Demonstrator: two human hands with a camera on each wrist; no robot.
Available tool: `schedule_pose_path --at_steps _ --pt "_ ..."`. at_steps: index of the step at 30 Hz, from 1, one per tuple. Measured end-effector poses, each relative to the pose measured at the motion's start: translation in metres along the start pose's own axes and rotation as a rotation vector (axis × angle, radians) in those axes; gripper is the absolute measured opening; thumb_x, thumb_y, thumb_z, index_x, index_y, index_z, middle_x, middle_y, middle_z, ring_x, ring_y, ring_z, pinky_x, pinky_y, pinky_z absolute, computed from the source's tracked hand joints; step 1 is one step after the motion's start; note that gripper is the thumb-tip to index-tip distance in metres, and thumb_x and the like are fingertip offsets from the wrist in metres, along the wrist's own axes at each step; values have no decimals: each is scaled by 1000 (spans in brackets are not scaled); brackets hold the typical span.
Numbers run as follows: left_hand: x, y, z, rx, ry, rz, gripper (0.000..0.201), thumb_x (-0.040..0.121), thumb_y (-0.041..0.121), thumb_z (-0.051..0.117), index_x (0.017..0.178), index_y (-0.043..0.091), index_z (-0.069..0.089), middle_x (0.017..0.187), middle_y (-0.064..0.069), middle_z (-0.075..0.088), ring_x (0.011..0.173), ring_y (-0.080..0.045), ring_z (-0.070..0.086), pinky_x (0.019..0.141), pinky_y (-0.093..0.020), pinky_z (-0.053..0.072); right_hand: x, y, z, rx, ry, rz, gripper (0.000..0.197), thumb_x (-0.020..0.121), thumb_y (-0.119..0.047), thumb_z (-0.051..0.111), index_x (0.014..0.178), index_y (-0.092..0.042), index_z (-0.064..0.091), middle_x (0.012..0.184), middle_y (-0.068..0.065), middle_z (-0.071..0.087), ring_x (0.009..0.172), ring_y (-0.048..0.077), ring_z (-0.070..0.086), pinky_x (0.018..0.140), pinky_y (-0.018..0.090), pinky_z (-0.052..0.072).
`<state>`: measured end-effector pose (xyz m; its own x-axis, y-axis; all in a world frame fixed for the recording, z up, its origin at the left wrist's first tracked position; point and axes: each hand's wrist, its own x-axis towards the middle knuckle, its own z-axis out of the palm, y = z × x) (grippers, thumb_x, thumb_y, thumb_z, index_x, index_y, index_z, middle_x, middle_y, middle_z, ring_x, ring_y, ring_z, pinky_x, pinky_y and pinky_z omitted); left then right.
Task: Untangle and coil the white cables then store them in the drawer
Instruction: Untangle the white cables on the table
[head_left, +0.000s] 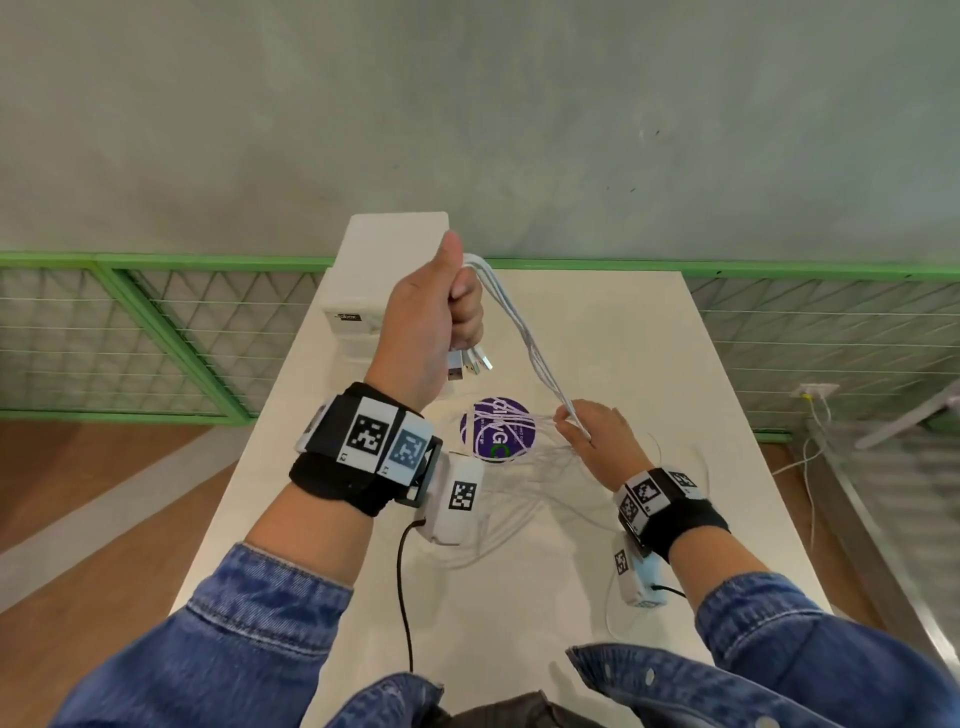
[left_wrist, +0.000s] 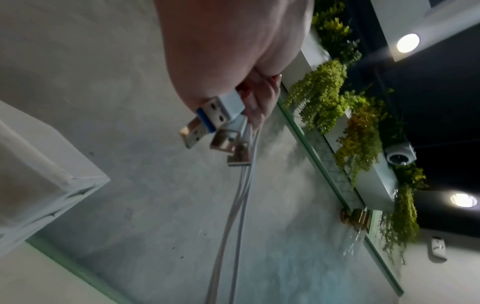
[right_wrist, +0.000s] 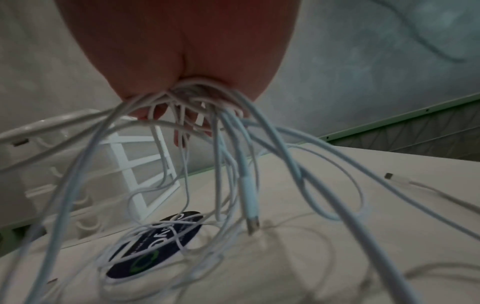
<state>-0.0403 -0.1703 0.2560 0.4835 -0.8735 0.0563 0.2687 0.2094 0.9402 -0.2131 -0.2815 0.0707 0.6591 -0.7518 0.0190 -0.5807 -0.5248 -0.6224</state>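
Observation:
My left hand (head_left: 451, 306) is raised in a fist over the table and grips several white cables (head_left: 524, 338) near their ends. Their USB plugs (head_left: 467, 364) stick out below the fist, and the left wrist view shows these plugs (left_wrist: 215, 127) close up. The cables run taut down and right to my right hand (head_left: 582, 431), whose fingers are curled round them just above the table. In the right wrist view the cable loops (right_wrist: 233, 156) hang tangled from that hand onto the table. The white drawer unit (head_left: 376, 275) stands at the table's far left, behind my left hand.
Loose cable loops (head_left: 519, 499) lie across the white table (head_left: 649, 353) and over a purple round sticker (head_left: 497, 430). A green mesh fence (head_left: 156, 332) runs behind the table, with a grey wall beyond. Wooden floor (head_left: 78, 467) lies to the left.

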Motion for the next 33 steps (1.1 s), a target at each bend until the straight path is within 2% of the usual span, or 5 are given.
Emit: schedule_pose_path --at_steps 6,16,23,30,33 --pt "0 -8 -2 360 -111 -73 46 100 38 37 59 18 33 46 12 28 40 -7 20 39 -17 20 2 -27 -26 254 -15 48 81 69 -41 76 137 -24 37 138 -5 47 129 10 41 107 28 29" --pt "-1 -20 -8 434 -235 -220 40 99 36 42 66 13 46 45 11 32 40 -8 29 46 -19 28 18 -103 -57 648 106 -199 29 96 -7 39 88 -29 56 69 -5 53 61 0 49 71 22 45" --pt "-9 -24 -11 280 -443 -500 48 101 42 29 72 11 53 50 6 26 40 -7 22 42 -19 19 34 -109 -61 439 335 -360 23 91 -4 36 93 -14 56 78 -17 52 71 -5 50 67 10 36" --pt "0 -17 1 -371 -458 -368 50 101 32 23 64 14 53 43 10 32 41 -9 12 43 -22 17 28 -100 -22 301 148 -273 20 90 -26 39 109 -18 44 81 19 64 74 35 61 69 45 48" --pt "4 -22 3 -512 -394 -285 48 102 33 21 69 13 50 43 10 33 40 -9 13 41 -21 21 24 -102 -7 331 78 -186 11 91 -9 46 90 -19 52 68 8 54 62 22 48 62 38 39"
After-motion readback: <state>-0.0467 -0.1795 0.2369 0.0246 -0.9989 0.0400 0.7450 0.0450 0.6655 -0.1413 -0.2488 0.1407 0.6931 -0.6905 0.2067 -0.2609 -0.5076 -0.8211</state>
